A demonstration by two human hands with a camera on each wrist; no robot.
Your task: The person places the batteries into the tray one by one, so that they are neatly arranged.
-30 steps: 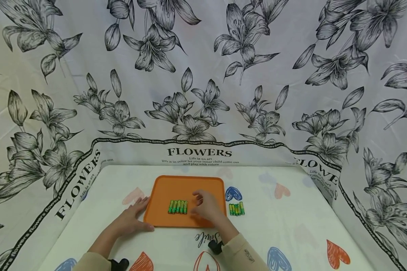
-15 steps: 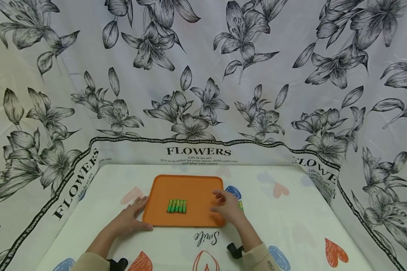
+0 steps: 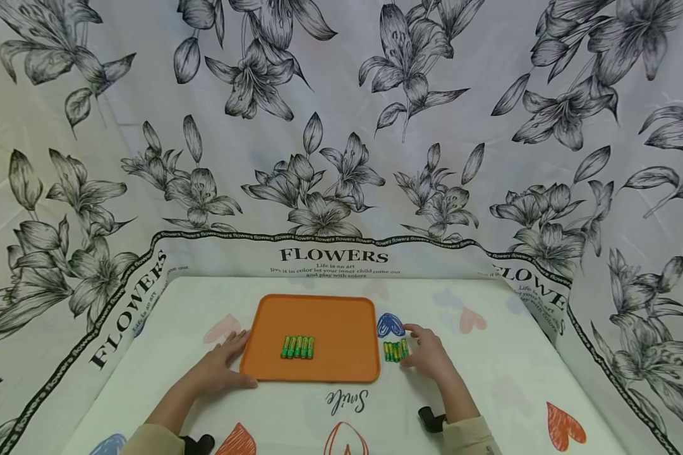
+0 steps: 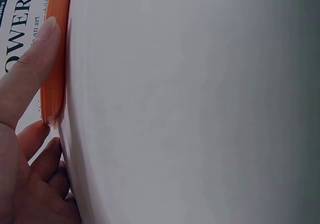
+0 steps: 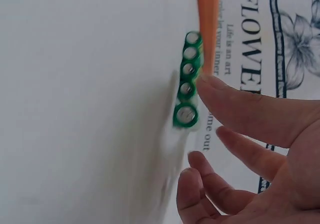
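An orange tray (image 3: pixel 330 316) lies on the table with a row of several green-and-yellow batteries (image 3: pixel 297 347) on it. My left hand (image 3: pixel 222 366) rests at the tray's near left corner. In the left wrist view its straight thumb (image 4: pixel 42 53) lies along the tray's side (image 4: pixel 56 88). To the right of the tray, a second row of batteries (image 3: pixel 391 351) lies on the cloth. My right hand (image 3: pixel 429 351) is at the right end of this row, fingers spread and holding nothing. The right wrist view shows the battery ends (image 5: pixel 188 68) close to the thumb tip (image 5: pixel 212 81).
A white tablecloth (image 3: pixel 512 392) with printed hearts and the word Smile covers the table. Floral fabric (image 3: pixel 341 189) hangs behind and at both sides. Each wrist carries a small black device, such as the right one (image 3: pixel 432 419).
My right hand has moved right, from over the tray to the batteries on the cloth, briefly passing in front of them. The left hand and the batteries on the tray stay put.
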